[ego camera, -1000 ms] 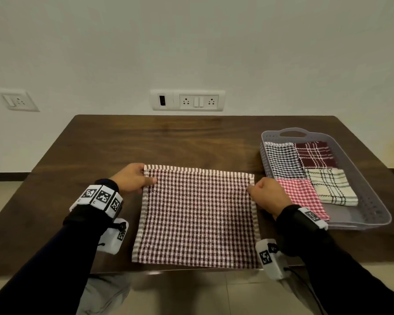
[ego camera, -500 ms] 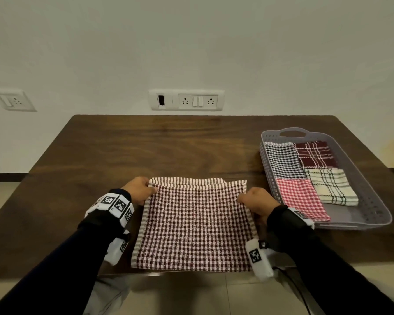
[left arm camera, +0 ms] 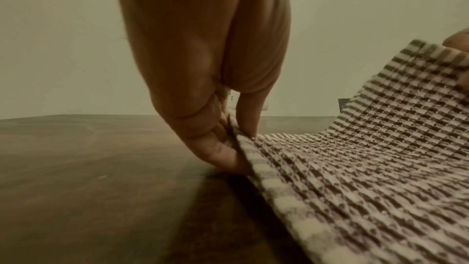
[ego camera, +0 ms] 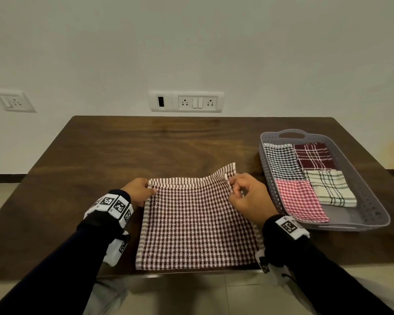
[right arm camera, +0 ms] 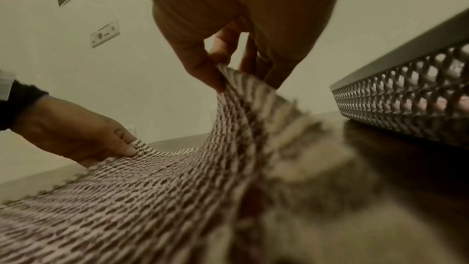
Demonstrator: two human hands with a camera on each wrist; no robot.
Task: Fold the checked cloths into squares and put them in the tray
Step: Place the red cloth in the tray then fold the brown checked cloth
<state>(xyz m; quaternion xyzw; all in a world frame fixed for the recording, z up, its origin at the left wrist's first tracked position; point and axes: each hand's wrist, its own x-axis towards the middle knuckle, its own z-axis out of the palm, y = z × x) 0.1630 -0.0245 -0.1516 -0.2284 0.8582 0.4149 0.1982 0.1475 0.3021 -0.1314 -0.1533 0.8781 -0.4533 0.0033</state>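
A maroon-and-white checked cloth [ego camera: 198, 226] lies at the table's near edge, its far part raised off the wood. My left hand [ego camera: 138, 190] pinches the far left corner low against the table; the left wrist view shows thumb and fingers [left arm camera: 223, 148] closed on the cloth [left arm camera: 368, 168] edge. My right hand [ego camera: 246, 196] pinches the far right corner and holds it lifted; in the right wrist view the cloth [right arm camera: 177, 198] rises to the fingers [right arm camera: 210, 71]. A grey perforated tray [ego camera: 369, 212] at the right holds several folded checked cloths.
The dark wooden table [ego camera: 168, 146] stretches bare beyond the cloth to the wall. The tray's wall [right arm camera: 406, 97] stands close to the right of my right hand. Wall sockets [ego camera: 185, 101] sit above the table's far edge.
Both hands have drawn the cloth's far edge toward me. The right hand has now lifted its corner higher, and the far edge curls up on that side.
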